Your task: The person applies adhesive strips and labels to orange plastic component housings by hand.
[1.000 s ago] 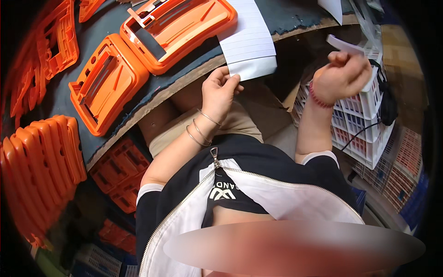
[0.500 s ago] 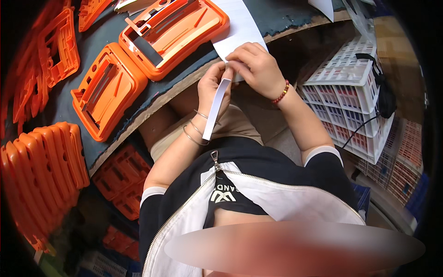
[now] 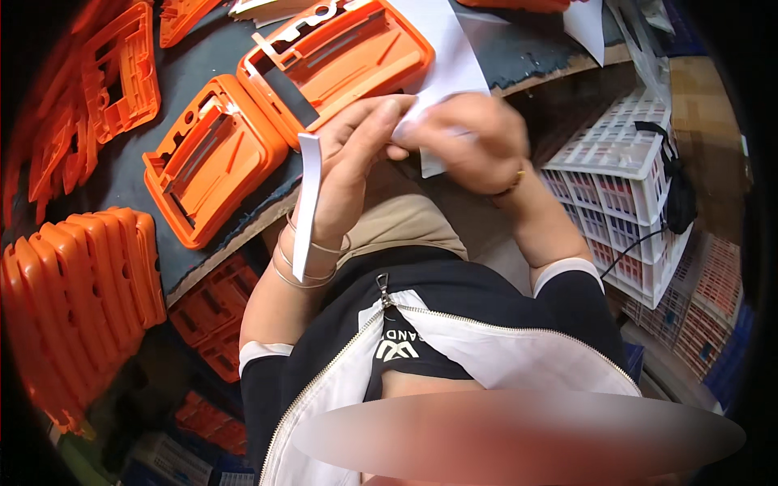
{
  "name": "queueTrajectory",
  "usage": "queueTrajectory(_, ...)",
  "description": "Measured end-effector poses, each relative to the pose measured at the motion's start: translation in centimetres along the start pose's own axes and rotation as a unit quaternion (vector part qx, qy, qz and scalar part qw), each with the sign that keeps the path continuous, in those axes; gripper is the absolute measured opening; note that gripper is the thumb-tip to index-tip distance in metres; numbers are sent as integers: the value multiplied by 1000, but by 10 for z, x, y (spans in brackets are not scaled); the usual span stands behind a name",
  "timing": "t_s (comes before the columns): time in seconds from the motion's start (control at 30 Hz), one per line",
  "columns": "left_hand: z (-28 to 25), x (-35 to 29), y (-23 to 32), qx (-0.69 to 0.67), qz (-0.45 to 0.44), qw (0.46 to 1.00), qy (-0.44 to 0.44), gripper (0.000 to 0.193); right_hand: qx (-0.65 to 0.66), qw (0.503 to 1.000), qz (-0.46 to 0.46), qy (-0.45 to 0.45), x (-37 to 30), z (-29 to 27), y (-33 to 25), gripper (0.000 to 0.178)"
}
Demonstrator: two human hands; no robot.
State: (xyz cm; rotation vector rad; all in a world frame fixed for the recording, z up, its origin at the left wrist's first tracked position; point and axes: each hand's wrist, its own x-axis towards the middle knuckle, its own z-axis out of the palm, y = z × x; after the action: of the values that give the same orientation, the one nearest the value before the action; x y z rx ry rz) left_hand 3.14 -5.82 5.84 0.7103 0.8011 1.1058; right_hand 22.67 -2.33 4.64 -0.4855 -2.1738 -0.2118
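Observation:
My left hand (image 3: 352, 166) is closed, holding a narrow white strip (image 3: 306, 211) that sticks out past the hand and runs down over the bangles at the wrist. Close to its fingertips is my right hand (image 3: 478, 138), smeared by motion, so its fingers do not show clearly. Something thin and white shows between the two hands, too unclear to name. Just beyond the hands lies an opened orange plastic case (image 3: 348, 65), its hinged halves spread on the dark table. White paper sheets (image 3: 454, 49) lie beside it, partly behind my right hand.
Orange moulded frames (image 3: 121, 73) lie at the far left. A row of stacked orange case shells (image 3: 85, 283) stands at the lower left. White plastic crates (image 3: 612, 186) with a black cable are piled on the right, beyond the table's worn edge (image 3: 559, 71).
My left hand has shifted left and turned, swinging the strip leftward. My right hand has moved slightly right and down, and is now blurred. The whole view has shifted a little.

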Motion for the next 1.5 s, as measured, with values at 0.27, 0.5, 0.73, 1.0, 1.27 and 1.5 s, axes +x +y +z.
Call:
queueTrajectory(0.27, -47, -7, 10, 192, 80, 972, 106, 16, 424, 778, 463, -23, 21, 49, -13, 36)
queueTrajectory(0.5, -81, 21, 8, 592, 309, 731, 141, 31, 368, 773, 512, 64, 43, 98, 28, 13)
queueTrajectory(0.73, -90, 28, -1, 639, 314, 698, 76, 33, 219, 856, 467, 26, 35, 125, 30, 16)
queueTrajectory(1.0, -93, 28, -2, 639, 301, 704, 74, 33, 182, 878, 441, 38, 39, 128, 28, 12)
queueTrajectory(1.27, -88, 34, 7, 682, 292, 668, 54, 33, 149, 901, 407, -2, 41, 117, 33, 13)
queueTrajectory(1.5, -85, 36, 11, 703, 264, 659, 46, 30, 138, 851, 505, -36, 35, 82, 63, 20)
